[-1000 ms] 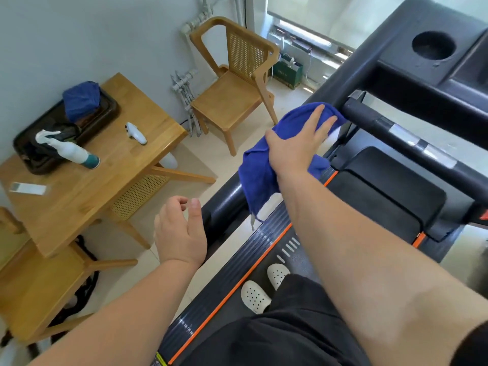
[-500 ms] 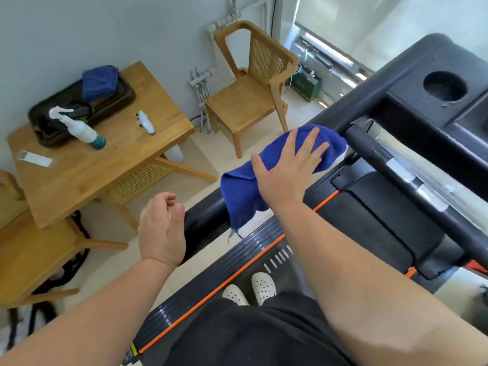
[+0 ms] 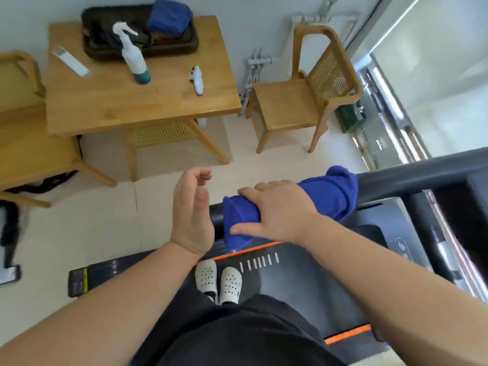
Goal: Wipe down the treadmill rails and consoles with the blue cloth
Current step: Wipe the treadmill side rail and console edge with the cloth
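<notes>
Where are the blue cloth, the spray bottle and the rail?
blue cloth (image 3: 331, 192): head view, its wrapped middle.
spray bottle (image 3: 135, 59): head view, its white body.
rail (image 3: 412, 179): head view, bare black bar.

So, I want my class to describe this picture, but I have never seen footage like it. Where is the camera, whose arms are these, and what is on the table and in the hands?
The camera sits on a person's head and looks down, so the arms are their own. They stand on a treadmill belt in white clogs. The right hand grips a blue cloth wrapped around the black side rail, fingers closed over it. The left hand hovers beside it, open and holding nothing. On the wooden table are a white spray bottle, a dark tray with another blue cloth, a slim white remote-like object and a small white item too blurred to name. A wooden chair stands nearby.
</notes>
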